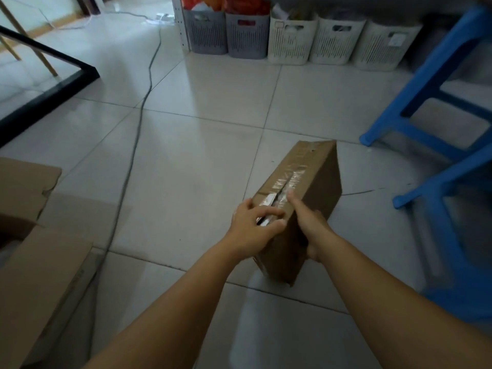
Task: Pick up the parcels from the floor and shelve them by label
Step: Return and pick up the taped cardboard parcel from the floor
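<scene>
A long brown cardboard parcel (316, 182) with a taped seam and a white label on top is held over the tiled floor, right of centre. My left hand (253, 227) grips its near top edge, fingers curled over the label. My right hand (310, 225) clasps the parcel's near right side, thumb lying along the top seam and fingers hidden underneath. The label's text is too blurred to read.
Open cardboard boxes (32, 249) lie at the left. Blue plastic stools (439, 107) stand at the right. A row of grey and white slotted baskets (290, 38) lines the back under a shelf post. A grey cable (133, 161) runs across the floor. A black-framed panel (50, 91) sits upper left.
</scene>
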A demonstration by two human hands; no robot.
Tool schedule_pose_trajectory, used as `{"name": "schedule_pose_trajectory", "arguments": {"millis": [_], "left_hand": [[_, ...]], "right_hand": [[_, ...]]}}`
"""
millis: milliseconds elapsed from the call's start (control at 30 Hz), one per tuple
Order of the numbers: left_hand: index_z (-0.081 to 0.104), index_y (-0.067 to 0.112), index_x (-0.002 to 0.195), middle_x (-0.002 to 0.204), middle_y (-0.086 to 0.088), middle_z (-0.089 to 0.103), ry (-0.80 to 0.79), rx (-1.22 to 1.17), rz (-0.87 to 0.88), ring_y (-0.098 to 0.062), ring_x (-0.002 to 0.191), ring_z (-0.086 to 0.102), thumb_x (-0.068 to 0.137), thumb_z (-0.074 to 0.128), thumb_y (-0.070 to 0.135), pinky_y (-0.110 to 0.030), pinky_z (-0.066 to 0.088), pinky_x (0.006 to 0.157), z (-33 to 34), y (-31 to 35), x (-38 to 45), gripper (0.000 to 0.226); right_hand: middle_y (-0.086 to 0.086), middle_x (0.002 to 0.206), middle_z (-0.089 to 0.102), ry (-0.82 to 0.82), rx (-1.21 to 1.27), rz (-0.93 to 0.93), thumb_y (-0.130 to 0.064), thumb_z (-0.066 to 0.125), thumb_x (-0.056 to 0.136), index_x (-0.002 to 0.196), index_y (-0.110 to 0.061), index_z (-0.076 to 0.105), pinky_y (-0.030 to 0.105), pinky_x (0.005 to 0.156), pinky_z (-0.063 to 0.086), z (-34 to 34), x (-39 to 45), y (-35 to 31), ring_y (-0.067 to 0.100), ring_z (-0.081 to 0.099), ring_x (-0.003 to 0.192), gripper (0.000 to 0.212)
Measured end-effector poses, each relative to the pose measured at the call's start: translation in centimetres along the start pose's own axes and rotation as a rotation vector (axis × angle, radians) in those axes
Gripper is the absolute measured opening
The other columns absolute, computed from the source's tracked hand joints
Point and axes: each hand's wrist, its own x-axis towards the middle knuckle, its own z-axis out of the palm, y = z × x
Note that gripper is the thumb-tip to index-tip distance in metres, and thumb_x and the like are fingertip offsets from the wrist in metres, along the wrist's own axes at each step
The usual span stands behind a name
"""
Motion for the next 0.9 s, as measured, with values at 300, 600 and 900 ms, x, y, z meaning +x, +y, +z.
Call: {"name": "schedule_pose_trajectory", "arguments": {"millis": [300,600,900], "left_hand": [[0.032,0.021,0.153,0.139,-0.005,0.052,0.146,-0.116,-0.101,-0.023,0.112,0.059,0.090,0.065,0.019,-0.034,0.057,0.082,0.6,1.0,-0.2,0.071],[0.071,0.014,0.098,0.085,0.000,0.065,0.037,-0.264,-0.231,-0.015,0.082,0.058,0.092,0.040,-0.007,-0.027,0.049,0.076,1.3,0.9,-0.5,0.037],[0.061,0.025,0.134,0.151,-0.003,0.043,-0.239,-0.196,-0.199,-0.018,0.144,0.037,0.080,0.026,-0.021,-0.034,0.039,0.099,2.3,0.3,-0.9,0.079]], "right_hand": [[0.014,0.153,0.035,0.132,-0.146,-0.132,-0.065,0.075,0.062,0.151,-0.026,0.006,0.055,0.097,0.048,0.1,-0.9,-0.1,0.040,0.046,0.129,0.119],[0.017,0.161,0.009,0.305,-0.749,-0.166,-0.086,0.062,0.048,0.151,-0.012,-0.012,0.060,0.113,0.018,-0.9,-1.2,0.1,0.040,0.015,0.145,0.147],[0.018,0.151,0.022,0.245,-0.616,-0.093,-0.069,0.079,0.050,0.150,-0.016,-0.003,0.054,0.107,0.034,-3.8,-1.0,0.1,0.041,0.028,0.136,0.139]]}}
